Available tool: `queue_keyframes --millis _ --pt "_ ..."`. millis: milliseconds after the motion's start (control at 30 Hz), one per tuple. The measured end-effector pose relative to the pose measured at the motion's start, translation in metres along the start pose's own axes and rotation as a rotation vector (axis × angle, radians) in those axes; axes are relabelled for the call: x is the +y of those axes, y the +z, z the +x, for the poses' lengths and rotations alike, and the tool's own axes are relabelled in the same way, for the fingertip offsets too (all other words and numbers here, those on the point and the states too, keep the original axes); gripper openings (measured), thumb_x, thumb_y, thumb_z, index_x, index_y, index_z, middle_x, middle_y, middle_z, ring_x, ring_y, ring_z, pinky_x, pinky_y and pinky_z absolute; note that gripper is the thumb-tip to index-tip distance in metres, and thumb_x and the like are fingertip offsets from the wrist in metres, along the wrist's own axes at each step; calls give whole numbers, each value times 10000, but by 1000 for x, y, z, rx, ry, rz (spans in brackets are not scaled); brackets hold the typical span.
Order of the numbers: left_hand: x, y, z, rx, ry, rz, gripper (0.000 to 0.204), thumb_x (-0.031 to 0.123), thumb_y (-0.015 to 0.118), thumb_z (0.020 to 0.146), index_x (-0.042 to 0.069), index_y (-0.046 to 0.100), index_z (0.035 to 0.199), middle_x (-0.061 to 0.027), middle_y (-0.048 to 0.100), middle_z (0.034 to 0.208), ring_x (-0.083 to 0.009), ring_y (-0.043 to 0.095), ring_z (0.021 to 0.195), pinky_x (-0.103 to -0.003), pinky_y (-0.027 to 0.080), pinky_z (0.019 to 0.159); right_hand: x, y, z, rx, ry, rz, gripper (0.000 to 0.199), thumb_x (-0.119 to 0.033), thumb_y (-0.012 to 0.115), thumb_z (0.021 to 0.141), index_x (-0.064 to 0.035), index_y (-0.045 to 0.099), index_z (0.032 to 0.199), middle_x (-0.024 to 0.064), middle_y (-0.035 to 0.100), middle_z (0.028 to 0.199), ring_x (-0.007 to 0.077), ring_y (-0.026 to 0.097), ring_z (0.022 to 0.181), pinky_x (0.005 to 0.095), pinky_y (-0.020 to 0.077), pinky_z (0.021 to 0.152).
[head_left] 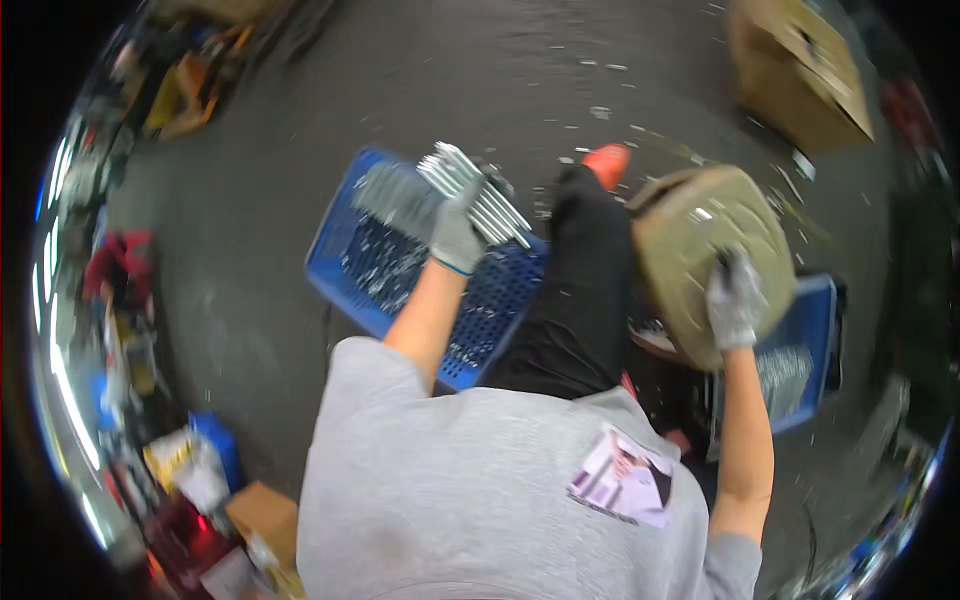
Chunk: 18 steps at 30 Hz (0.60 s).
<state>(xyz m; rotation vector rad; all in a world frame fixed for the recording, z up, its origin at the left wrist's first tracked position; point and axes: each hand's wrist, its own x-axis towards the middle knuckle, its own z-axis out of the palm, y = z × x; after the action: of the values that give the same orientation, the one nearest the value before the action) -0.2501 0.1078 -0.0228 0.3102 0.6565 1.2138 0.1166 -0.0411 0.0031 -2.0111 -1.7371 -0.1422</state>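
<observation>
Head view: your left hand gripped rods over the blue basket

Your gloved left hand was clamped around a bundle of shiny metal rods. The bundle lay slanted across your hand, above the far right part of the basket. More metal pieces lay in the basket, with small shiny bits strewn over its perforated bottom.

Your gloved right hand was over the khaki object, fingers pointing away from you; you could not tell whether they were together, apart or holding anything. Your dark-trousered leg stretched between that object and the basket. Just beyond the object, to the right, a blue bin held metal parts. A carton stood farther off.
</observation>
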Motion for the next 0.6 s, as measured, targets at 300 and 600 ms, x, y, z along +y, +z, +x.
queue_keyframes --millis 300,600 --pt "-94 200 -37 -459 46 660 141 -13 697 806 60 662 921 -45 682 863 -125 658 775 -250 543 714 8 -74 -60 59 925 1175 143 -106 561 954 -44 621 1069 82 660 945 163 630 779 266 513 746" --pt "-201 186 -72 -837 178 845 198 7 727 792 27 662 978 -20 711 885 -101 665 773 -213 526 705 -11 -77 -96 474 729 1644 148 -120 575 969 -46 601 1094 94 651 1030 153 631 794 279 536 834"
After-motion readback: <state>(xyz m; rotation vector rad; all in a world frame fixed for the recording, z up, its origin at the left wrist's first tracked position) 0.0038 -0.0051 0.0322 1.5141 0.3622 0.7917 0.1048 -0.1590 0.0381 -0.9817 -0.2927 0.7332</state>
